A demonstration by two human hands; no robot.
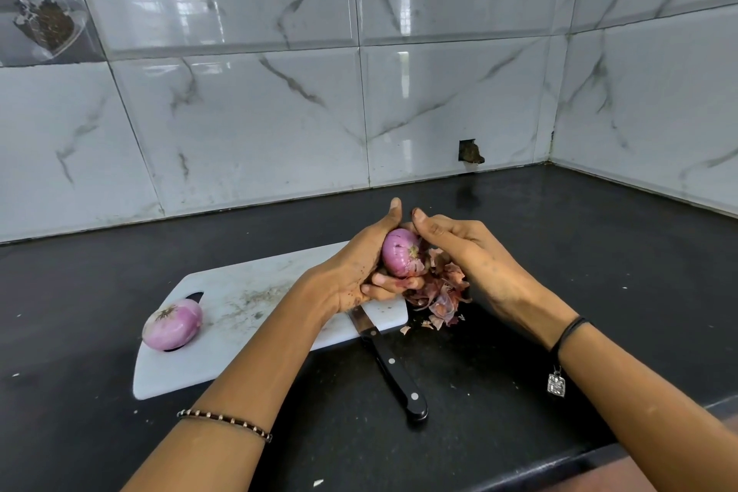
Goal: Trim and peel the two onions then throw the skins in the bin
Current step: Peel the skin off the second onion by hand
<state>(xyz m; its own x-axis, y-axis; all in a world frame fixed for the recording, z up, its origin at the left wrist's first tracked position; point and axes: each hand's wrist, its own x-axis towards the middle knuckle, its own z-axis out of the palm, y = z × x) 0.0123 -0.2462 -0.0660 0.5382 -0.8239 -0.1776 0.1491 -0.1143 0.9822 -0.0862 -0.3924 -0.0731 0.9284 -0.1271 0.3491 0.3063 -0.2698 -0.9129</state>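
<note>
While one peeled onion (172, 325) lies on the cutting board (247, 304), we hold the second onion (400, 258) above the counter (519, 332). Our left hand (355, 272) grips it and our right hand (471, 252) curls against it, seemingly picking skin. It looks nearly bare. The skins (439, 296) are piled by the knife (393, 367), not yet binned.

Knife (393, 367) blade: mostly under the left hand (359, 272); only its heel shows.
Held onion (400, 258): far side covered by palm and fingers.
Right hand (479, 256): fingertips hidden behind that onion; whether they pinch skin cannot be told.
Skins (439, 300): pile partly behind the right hand.
Board slot (195, 296): half covered by the peeled onion (172, 324).
Wall container (46, 22): cut by the left edge, contents unclear.
Wrist pendant (556, 385): design too small to read.
</note>
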